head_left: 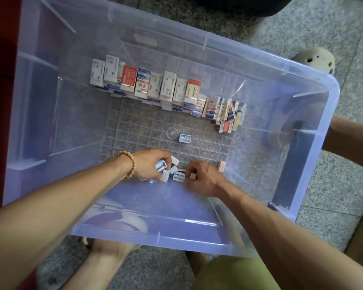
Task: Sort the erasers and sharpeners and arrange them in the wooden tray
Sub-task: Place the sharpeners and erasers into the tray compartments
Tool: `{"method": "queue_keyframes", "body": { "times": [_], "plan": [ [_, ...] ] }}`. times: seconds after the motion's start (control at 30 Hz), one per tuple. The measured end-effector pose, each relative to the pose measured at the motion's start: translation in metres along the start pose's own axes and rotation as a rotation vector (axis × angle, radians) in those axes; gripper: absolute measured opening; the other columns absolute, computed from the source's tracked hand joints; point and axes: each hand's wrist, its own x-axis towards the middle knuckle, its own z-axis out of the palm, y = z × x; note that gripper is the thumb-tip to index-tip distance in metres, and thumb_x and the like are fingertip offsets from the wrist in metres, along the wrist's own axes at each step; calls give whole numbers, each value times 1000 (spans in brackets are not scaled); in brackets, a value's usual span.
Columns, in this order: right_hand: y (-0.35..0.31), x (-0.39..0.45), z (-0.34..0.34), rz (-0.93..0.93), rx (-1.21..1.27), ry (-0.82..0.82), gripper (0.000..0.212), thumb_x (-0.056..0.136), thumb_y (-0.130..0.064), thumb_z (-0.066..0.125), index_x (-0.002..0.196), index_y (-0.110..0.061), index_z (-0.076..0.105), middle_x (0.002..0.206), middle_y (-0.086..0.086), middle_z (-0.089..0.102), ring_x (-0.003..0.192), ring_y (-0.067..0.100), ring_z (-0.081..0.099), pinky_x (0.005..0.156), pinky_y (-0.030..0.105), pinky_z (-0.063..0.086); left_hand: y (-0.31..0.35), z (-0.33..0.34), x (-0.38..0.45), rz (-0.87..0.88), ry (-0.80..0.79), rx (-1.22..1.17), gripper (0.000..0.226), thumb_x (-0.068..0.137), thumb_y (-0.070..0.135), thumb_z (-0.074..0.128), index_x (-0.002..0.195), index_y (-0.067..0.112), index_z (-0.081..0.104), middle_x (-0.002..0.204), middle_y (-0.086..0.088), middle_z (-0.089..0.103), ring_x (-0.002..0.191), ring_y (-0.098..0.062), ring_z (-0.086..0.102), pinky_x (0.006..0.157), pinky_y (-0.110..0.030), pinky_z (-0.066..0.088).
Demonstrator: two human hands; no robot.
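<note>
Inside the clear plastic bin (314, 84), the left hand (149, 164) grips several sharpeners (161, 165); the right hand (201, 177) pinches a pink eraser (192, 176), a loose sharpener (178, 176) lying between them, boxed erasers (166, 88) rowed beyond.

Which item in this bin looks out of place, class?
One small sharpener lies alone mid-floor of the clear bin, apart from the boxed erasers lined along the far side and from the pile under the left hand and right hand.
</note>
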Motion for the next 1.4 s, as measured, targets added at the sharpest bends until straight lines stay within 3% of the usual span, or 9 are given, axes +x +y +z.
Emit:
{"method": "queue_keyframes", "body": {
  "times": [0.23,0.37,0.53,0.63,0.73,0.9,1.17,1.27,1.4],
  "plan": [
    [0,-2,-3,108,80,4,9,84,-9,60,78,-10,67,89,13,71,79,23,63,63,29,48,0,-15,-17,-58,56,-76,16,89,11,67,84,22,56,71,-11,66,43,-22,57,43,-24,42],
    [-15,-16,-17,147,497,146,19,91,-1,53,80,-5,68,66,4,59,59,13,50,48,20,41,11,-18,-44,-33,182,-662,20,89,-1,65,79,14,56,71,-9,57,48,-11,54,41,-23,41],
    [-51,-53,-46,177,1247,151,20,93,3,53,82,-8,65,74,6,63,58,12,60,52,21,45,36,-24,-82,-2,370,-1299,21,93,-8,52,85,12,54,79,-8,57,71,-17,61,49,-21,50],
    [-74,-76,-66,128,1444,86,20,91,-7,58,75,-12,71,77,7,65,60,15,58,55,25,38,53,-31,-109,84,455,-1566,20,92,-4,47,90,14,57,78,-4,63,71,-17,66,51,-21,49],
    [-99,-97,-81,25,1384,73,16,91,-12,64,76,-15,64,75,6,63,58,14,53,49,24,36,74,-36,-141,189,464,-1775,15,77,3,52,88,12,59,76,-7,65,68,-20,68,52,-21,49],
    [-139,-127,-104,-124,1273,66,17,94,-7,61,80,-14,57,68,3,48,55,14,35,44,21,22,110,-39,-192,342,546,-1852,15,73,3,51,85,9,59,76,-8,64,71,-21,66,52,-21,49],
    [-185,-182,-116,-224,1430,-83,14,89,0,60,83,-10,68,72,5,60,57,12,51,43,16,42,145,-26,-271,535,797,-1893,22,91,-8,42,85,7,56,86,-13,58,101,-30,57,61,-26,58],
    [-199,-196,-113,-309,1270,-51,20,87,8,59,82,-7,70,72,8,55,57,12,42,39,17,27,151,-14,-295,570,878,-1973,19,91,-9,45,85,6,55,88,-16,59,99,-32,61,65,-28,60],
    [-223,-226,-113,-575,900,14,21,91,-18,69,70,-14,73,61,5,39,47,9,33,43,22,21,157,-1,-320,592,1005,-1999,15,92,-8,47,92,7,53,97,-21,59,92,-30,63,66,-27,60]
  ]
}}
